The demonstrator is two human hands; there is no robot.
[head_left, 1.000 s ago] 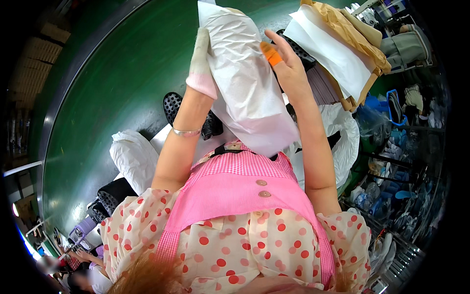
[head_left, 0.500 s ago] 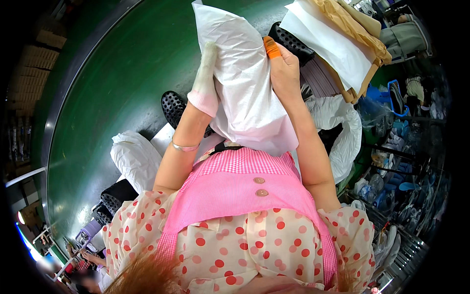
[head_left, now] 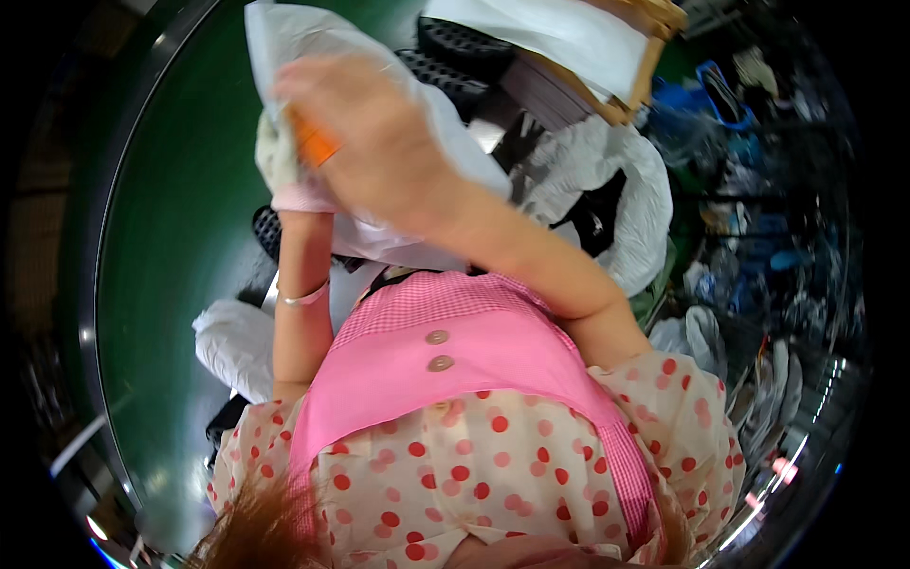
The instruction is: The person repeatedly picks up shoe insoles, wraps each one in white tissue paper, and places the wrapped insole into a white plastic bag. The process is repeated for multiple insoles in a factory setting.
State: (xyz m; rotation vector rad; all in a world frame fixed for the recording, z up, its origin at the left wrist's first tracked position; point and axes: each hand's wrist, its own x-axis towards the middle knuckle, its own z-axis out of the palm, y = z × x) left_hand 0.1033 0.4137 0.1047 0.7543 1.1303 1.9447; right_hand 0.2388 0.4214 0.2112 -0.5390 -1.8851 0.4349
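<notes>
A large white bag (head_left: 313, 36), soft and crinkled, is held up in front of my pink apron. My left hand (head_left: 278, 156), in a whitish glove with a pink cuff, grips the bag's left side. Its fingers are partly hidden by the bag and by my other hand. Across the front of the bag reaches my right hand (head_left: 374, 152), with orange covers on its fingertips. Motion smears that hand, so its finger closure is unclear. What the bag contains, if anything, is hidden.
A white wrapped bundle (head_left: 232, 346) lies left on the green surface (head_left: 171, 190). Black perforated footwear (head_left: 460, 43) lies beyond the bag, beside a greyish stack (head_left: 542, 90) and white sheets in brown paper (head_left: 559, 33). An open white bag (head_left: 649, 213) with dark contents sits right, near cluttered shelves.
The white bag and my left hand have shifted left. My right hand has swung from the bag's right edge across to its left side. The view has turned slightly.
</notes>
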